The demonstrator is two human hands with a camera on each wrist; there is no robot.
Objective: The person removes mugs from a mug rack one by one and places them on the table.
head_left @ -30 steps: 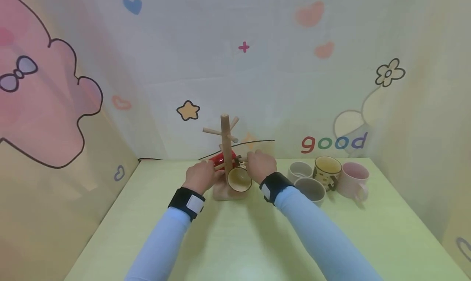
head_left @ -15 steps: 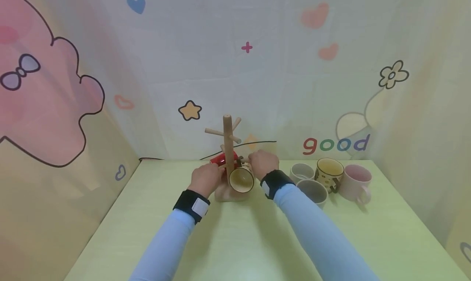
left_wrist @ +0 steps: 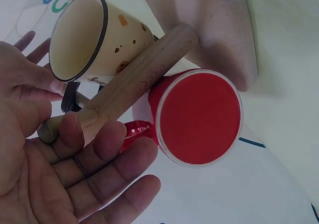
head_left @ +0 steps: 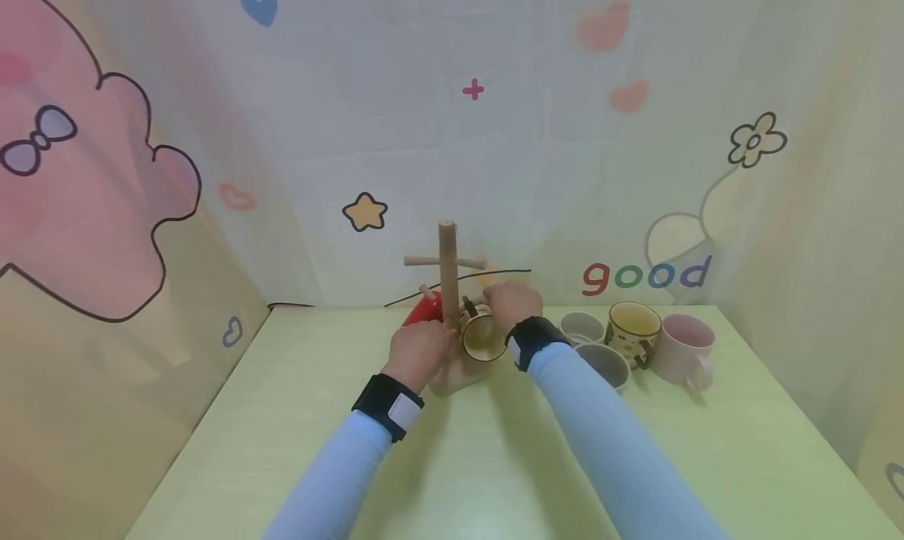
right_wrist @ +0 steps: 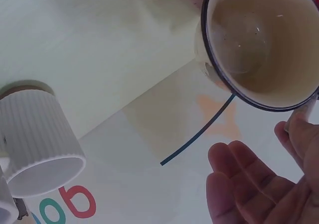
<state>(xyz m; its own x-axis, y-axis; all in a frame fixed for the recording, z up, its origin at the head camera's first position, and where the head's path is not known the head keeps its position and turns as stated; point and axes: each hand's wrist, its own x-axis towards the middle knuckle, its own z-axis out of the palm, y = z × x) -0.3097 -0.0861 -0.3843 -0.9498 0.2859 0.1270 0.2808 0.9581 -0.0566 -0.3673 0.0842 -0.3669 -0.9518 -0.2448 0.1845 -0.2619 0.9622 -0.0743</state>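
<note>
A wooden mug tree point(head_left: 448, 277) stands upright on the table, bearing a red mug point(left_wrist: 199, 119) and a cream mug point(left_wrist: 122, 37) with a dark rim and brown spots. My left hand point(head_left: 420, 352) pinches one of its lower pegs point(left_wrist: 49, 130) between thumb and index finger, the other fingers loosely extended. On the right side, my right hand point(head_left: 515, 304) pinches another lower peg, the one carrying the cream mug, close by its rim. The cream mug's mouth faces me, tilted. In the head view my left hand partly covers the red mug.
Right of the mug tree stand a ribbed white cup point(right_wrist: 37, 139), a grey-white cup point(head_left: 603, 363), a yellow patterned mug point(head_left: 630, 340) and a pink mug point(head_left: 681, 348). A printed cloth backdrop point(head_left: 395, 124) rises behind the pale green table point(head_left: 282, 446).
The mug tree has turned and shifted slightly right, its upper pegs now pointing sideways. My left hand has come right and nearer me; the cream mug has moved right, with my right hand still beside it.
</note>
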